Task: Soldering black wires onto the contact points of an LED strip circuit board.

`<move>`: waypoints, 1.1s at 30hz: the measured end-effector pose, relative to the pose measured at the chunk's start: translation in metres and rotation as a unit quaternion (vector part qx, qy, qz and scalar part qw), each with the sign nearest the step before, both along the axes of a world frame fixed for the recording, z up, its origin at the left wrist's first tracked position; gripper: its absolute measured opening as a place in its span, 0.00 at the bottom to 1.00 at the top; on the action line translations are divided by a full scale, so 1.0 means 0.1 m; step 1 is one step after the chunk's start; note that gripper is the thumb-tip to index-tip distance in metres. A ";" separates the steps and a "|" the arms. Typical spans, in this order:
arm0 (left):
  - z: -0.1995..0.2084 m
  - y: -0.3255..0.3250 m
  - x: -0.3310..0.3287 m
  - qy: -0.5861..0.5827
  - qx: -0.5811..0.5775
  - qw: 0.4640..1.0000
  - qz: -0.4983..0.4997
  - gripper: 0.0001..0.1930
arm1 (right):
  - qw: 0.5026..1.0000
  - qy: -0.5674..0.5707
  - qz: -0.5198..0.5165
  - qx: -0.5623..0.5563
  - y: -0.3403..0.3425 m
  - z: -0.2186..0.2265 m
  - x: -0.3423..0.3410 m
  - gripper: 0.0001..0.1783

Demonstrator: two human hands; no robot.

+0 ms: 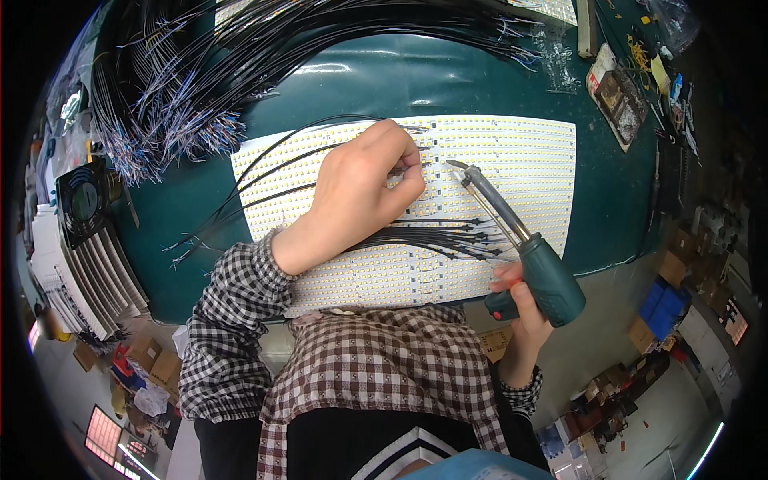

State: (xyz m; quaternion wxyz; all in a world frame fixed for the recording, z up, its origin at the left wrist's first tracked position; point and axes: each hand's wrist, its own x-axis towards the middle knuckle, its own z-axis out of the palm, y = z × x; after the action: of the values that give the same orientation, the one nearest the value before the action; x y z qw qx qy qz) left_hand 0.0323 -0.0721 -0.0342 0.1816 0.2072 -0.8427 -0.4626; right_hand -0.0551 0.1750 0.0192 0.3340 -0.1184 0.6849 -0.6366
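Observation:
A white LED board [512,188], covered with rows of small yellow lamps, lies on the green-topped table. My left hand [360,176] is closed in a pinch above its middle, on a black cable [280,194] coming from the left; the gripped end is hidden by the fingers. Two more black cables reach the board's upper middle. In my right hand [524,308] is a green soldering gun [552,276], its tip slanting up and left, just right of the left fingers. Several black cables [432,238] lie across the board below the left hand.
A large pile of black cables [184,96] with stripped ends fills the table's far left and back. A stained soldering tray [618,98] sits at the far right. On the left stand a small black fan [82,200] and stacked white boards [108,276].

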 end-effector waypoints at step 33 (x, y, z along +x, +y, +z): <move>0.00 -0.01 -0.01 -0.002 -0.006 1.000 -0.009 0.06 | 0.998 0.016 -0.001 0.061 -0.02 -0.01 0.05 0.06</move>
State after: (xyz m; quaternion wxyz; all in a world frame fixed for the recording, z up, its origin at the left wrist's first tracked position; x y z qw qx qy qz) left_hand 0.0318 -0.0729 -0.0344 0.1769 0.2000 -0.8474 -0.4589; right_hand -0.0503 0.1729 0.0177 0.3293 -0.1073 0.7279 -0.5918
